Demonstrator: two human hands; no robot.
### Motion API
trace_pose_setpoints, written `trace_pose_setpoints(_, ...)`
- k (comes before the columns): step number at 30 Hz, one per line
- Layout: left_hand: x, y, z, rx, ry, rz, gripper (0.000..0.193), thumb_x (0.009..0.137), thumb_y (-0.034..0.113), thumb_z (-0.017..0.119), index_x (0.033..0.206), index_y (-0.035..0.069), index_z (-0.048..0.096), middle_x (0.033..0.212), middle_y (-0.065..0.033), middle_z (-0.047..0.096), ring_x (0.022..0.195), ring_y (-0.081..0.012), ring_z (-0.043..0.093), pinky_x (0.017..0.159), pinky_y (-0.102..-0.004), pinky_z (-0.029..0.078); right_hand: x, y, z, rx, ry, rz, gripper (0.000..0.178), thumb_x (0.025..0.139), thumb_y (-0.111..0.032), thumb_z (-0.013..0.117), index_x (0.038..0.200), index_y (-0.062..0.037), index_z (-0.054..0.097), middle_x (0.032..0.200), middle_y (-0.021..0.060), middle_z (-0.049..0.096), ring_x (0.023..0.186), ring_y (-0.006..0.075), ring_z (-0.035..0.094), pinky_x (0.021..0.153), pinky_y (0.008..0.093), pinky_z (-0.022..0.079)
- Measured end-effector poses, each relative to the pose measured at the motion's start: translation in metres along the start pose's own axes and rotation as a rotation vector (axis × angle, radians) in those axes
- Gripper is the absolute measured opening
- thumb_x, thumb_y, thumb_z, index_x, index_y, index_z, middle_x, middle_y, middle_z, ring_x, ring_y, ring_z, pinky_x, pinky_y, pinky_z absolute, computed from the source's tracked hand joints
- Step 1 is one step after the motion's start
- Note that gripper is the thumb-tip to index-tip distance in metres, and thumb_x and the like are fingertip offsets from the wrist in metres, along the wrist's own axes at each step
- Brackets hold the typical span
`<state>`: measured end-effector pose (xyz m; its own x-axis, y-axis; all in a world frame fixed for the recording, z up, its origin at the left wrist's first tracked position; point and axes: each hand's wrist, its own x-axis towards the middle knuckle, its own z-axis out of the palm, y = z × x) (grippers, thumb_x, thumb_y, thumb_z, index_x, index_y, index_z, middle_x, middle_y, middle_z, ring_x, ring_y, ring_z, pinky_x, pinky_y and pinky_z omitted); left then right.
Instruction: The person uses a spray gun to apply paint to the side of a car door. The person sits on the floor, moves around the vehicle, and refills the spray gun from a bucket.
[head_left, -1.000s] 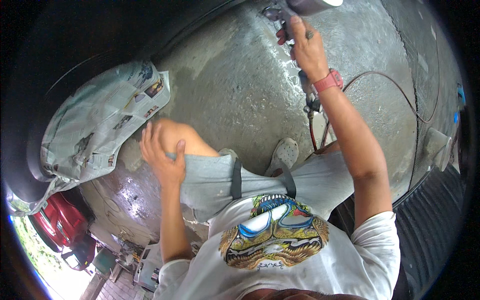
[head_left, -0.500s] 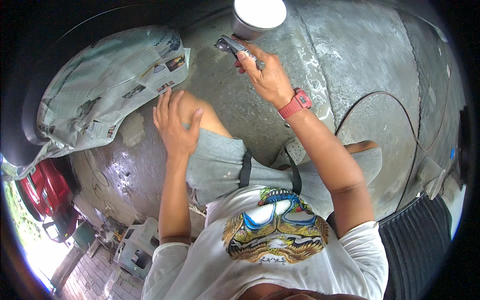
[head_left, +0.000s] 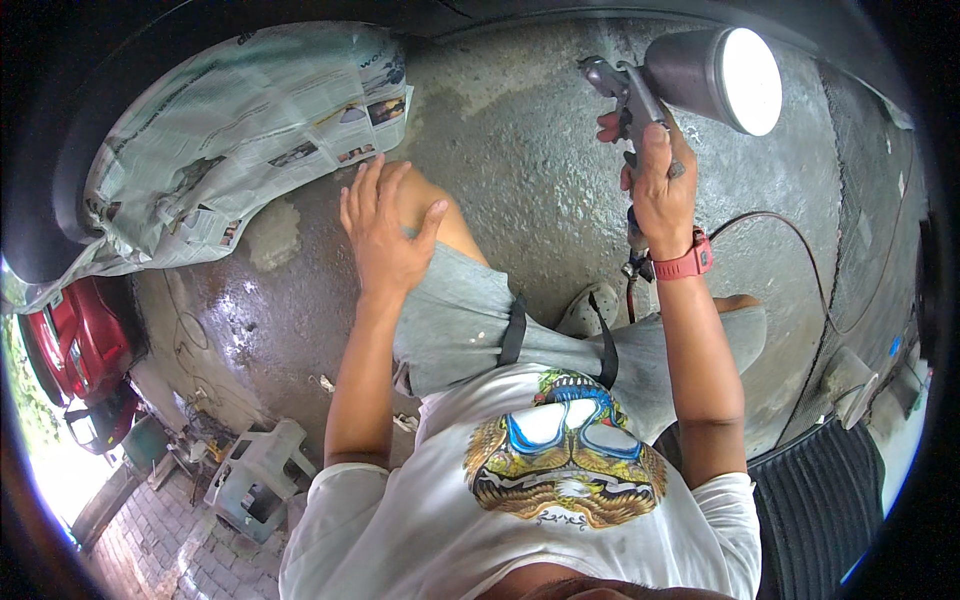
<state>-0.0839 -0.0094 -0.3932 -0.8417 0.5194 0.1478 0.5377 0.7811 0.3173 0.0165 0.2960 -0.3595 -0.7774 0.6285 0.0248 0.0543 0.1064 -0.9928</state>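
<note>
My right hand is wrapped round the handle of a metal spray gun, held up in front of me over the grey floor. On the gun sits a dark cup with a bright white round top, tilted to the right. An air fitting hangs below the handle near my wrist. My left hand holds nothing and rests on my left knee, fingers apart. Close beyond it, newspaper sheets cover part of a dark curved surface.
A thin hose loops over the wet-looking concrete floor at the right. Behind on the left are a red car and a pale plastic stool. Black ribbed material lies at the lower right.
My right hand has moved right with the spray gun and turned it, so the cup now tips right and shows its side. My left hand stays on the knee.
</note>
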Motion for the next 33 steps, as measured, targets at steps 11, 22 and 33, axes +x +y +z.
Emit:
trace_pose_setpoints(11,0.004,0.008,0.001,0.008,-0.027,0.011,0.066,0.094,0.053,0.072,0.145,0.014,0.059,0.159,-0.0164,0.048,0.151,-0.0367,0.039,0.126,-0.0603,0.021,-0.013,-0.033,0.041,-0.070,-0.285,-0.075,0.052,0.110,-0.042,0.052,0.136,0.0002,0.067,0.088,0.0074,0.076,0.071,0.0130,0.063,0.068,0.0308,0.051)
trace_pose_setpoints(22,-0.011,0.011,-0.006,0.063,-0.018,0.026,0.065,0.095,0.052,0.072,0.147,0.016,0.058,0.160,-0.0146,0.048,0.151,-0.0363,0.039,0.125,-0.0601,0.022,0.047,0.032,-0.072,-0.164,0.088,0.014,0.052,0.113,-0.046,0.048,0.110,-0.0007,0.074,0.081,0.0036,0.074,0.054,0.0071,0.051,0.053,0.0287,0.042)
trace_pose_setpoints(33,-0.024,0.018,-0.011,0.125,-0.008,-0.012,0.064,0.094,0.048,0.073,0.147,0.014,0.059,0.161,-0.0134,0.048,0.151,-0.0365,0.040,0.126,-0.0587,0.021,0.033,0.053,-0.122,-0.181,0.108,0.064,0.061,0.113,-0.051,0.040,0.126,0.0000,0.070,0.094,0.0074,0.077,0.058,0.0096,0.057,0.050,0.0260,0.046)
